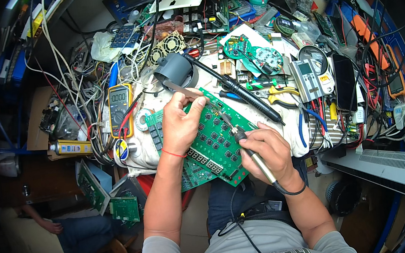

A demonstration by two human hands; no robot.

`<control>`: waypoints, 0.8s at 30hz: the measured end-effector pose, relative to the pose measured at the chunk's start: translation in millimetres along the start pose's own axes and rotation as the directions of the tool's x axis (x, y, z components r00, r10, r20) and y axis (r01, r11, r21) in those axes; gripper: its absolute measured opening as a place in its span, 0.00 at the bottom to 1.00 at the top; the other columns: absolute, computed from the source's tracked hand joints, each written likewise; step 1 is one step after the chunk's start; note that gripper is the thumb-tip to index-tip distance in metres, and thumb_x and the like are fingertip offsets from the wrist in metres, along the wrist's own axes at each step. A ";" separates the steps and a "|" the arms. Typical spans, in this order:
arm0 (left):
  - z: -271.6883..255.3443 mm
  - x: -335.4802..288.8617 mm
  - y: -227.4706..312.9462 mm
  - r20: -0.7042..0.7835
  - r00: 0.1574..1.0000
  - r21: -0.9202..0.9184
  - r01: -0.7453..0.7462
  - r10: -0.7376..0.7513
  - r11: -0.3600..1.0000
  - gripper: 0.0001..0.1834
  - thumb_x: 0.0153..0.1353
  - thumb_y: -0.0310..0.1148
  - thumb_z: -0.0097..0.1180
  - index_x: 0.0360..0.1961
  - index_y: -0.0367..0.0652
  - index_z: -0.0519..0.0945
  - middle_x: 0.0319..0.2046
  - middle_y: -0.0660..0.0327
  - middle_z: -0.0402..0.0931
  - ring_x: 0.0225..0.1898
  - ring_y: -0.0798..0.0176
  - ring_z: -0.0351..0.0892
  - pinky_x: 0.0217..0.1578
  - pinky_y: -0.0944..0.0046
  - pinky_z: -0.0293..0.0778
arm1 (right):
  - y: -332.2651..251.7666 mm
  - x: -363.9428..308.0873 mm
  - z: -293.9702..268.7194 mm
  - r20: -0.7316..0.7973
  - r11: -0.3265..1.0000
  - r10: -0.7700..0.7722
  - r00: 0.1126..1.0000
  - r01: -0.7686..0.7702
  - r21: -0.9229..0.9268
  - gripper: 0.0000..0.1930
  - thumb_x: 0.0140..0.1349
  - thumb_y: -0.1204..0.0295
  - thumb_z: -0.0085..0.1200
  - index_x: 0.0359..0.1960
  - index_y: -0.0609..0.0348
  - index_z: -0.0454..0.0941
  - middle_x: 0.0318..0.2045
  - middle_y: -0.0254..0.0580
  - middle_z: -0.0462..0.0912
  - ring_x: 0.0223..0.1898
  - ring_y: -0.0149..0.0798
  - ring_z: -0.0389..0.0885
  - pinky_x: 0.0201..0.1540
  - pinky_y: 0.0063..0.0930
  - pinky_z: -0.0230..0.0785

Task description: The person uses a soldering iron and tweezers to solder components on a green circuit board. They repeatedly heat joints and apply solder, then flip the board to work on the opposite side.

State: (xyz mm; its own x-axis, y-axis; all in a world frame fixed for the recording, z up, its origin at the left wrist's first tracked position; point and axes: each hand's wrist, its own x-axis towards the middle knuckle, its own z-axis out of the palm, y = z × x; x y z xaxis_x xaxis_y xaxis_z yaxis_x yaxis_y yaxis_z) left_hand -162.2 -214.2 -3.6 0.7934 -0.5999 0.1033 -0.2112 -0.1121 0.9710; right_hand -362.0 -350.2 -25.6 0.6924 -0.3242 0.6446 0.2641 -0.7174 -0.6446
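A green circuit board (231, 157) with rows of black push buttons and a digit display (205, 161) lies tilted in front of me. My left hand (182, 121) rests over its upper left part, thumb and fingers pinched on a flat metal strip (183, 90) whose lower end is partly hidden. In my right hand (270, 151) is a soldering iron (262, 164), gripped like a pen. Its tip points up and left at the board's upper area, close to the strip's lower end; whether they touch I cannot tell. Another green board (194, 176) lies partly underneath.
Beyond the boards stand a grey cylindrical holder (174, 70) and a black solder sucker (238, 90). A yellow multimeter (121, 111) lies left, yellow-black pliers (283, 96) right. Cables and electronic parts crowd the bench. Another person's hand (51, 226) shows at lower left.
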 end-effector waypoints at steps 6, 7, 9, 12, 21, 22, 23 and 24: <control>-3.0 -0.5 0.6 -0.019 0.999 -0.003 -0.039 0.039 0.999 0.09 0.70 0.25 0.65 0.49 0.34 0.82 0.41 0.57 0.86 0.46 0.65 0.85 0.53 0.64 0.78 | 7.0 -6.7 -9.9 -0.066 0.985 -0.013 0.998 0.024 0.169 0.16 0.50 0.79 0.71 0.42 0.59 0.84 0.35 0.45 0.87 0.39 0.46 0.90 0.57 0.52 0.81; -3.2 0.0 1.9 -0.027 0.998 0.005 -0.052 0.052 0.999 0.09 0.70 0.25 0.65 0.49 0.34 0.82 0.42 0.56 0.87 0.46 0.64 0.85 0.54 0.63 0.78 | 10.5 -8.6 -9.7 -0.098 0.975 -0.004 0.995 0.025 0.219 0.16 0.52 0.79 0.70 0.43 0.61 0.83 0.35 0.47 0.87 0.39 0.47 0.90 0.57 0.53 0.81; -4.5 0.1 6.4 -0.043 0.997 -0.005 -0.060 0.060 0.998 0.09 0.70 0.25 0.65 0.49 0.35 0.82 0.43 0.56 0.87 0.47 0.64 0.85 0.55 0.63 0.78 | 17.9 -14.6 -11.5 -0.150 0.957 0.075 0.986 -0.029 0.289 0.16 0.53 0.79 0.69 0.45 0.63 0.82 0.36 0.49 0.87 0.40 0.48 0.89 0.57 0.53 0.81; -10.1 -6.0 16.4 -0.102 0.995 -0.122 -0.019 0.006 0.992 0.09 0.71 0.24 0.64 0.49 0.34 0.82 0.44 0.55 0.87 0.49 0.64 0.85 0.56 0.62 0.77 | 30.7 -25.4 -13.0 -0.209 0.943 0.186 0.960 -0.114 0.314 0.16 0.56 0.80 0.68 0.47 0.66 0.80 0.40 0.55 0.86 0.45 0.51 0.88 0.56 0.47 0.81; -103.3 -99.8 2.6 -0.501 0.865 -0.276 -0.134 -0.024 0.952 0.11 0.73 0.27 0.62 0.52 0.34 0.77 0.44 0.51 0.86 0.47 0.56 0.89 0.53 0.57 0.86 | 62.1 -50.3 -14.0 -0.184 0.964 0.187 0.965 -0.144 0.224 0.16 0.62 0.82 0.62 0.52 0.66 0.77 0.49 0.59 0.83 0.49 0.47 0.85 0.55 0.38 0.79; -111.1 -112.3 -5.3 -0.562 0.826 -0.248 -0.119 -0.043 0.961 0.11 0.74 0.27 0.62 0.52 0.35 0.77 0.44 0.51 0.86 0.46 0.58 0.89 0.51 0.58 0.86 | 63.6 -51.2 -12.7 -0.175 0.964 0.183 0.967 -0.142 0.225 0.16 0.62 0.82 0.62 0.52 0.66 0.77 0.48 0.58 0.83 0.49 0.47 0.85 0.55 0.37 0.79; -117.2 -122.3 -14.2 -0.632 0.770 -0.230 -0.073 -0.092 0.970 0.11 0.74 0.27 0.61 0.51 0.35 0.76 0.43 0.52 0.86 0.45 0.59 0.89 0.50 0.59 0.86 | 65.2 -51.4 -12.0 -0.169 0.965 0.178 0.969 -0.139 0.223 0.16 0.63 0.82 0.62 0.53 0.66 0.77 0.48 0.57 0.83 0.48 0.46 0.84 0.54 0.36 0.79; -120.5 -130.6 -24.0 -0.663 0.739 -0.209 -0.026 -0.122 0.978 0.10 0.74 0.28 0.61 0.51 0.35 0.76 0.43 0.53 0.86 0.43 0.62 0.88 0.48 0.62 0.86 | 66.1 -51.9 -12.4 -0.162 0.952 0.218 0.963 -0.173 0.251 0.16 0.63 0.82 0.62 0.53 0.67 0.77 0.49 0.56 0.82 0.47 0.44 0.83 0.53 0.34 0.78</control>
State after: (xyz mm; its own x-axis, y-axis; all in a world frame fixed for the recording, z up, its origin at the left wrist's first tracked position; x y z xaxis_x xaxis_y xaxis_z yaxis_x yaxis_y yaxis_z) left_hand -192.0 -37.7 -14.4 0.9903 0.0957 0.1011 -0.1081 0.0714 0.9916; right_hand -388.7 -388.5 -96.6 0.6154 -0.5679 0.5466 0.2999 -0.4726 -0.8287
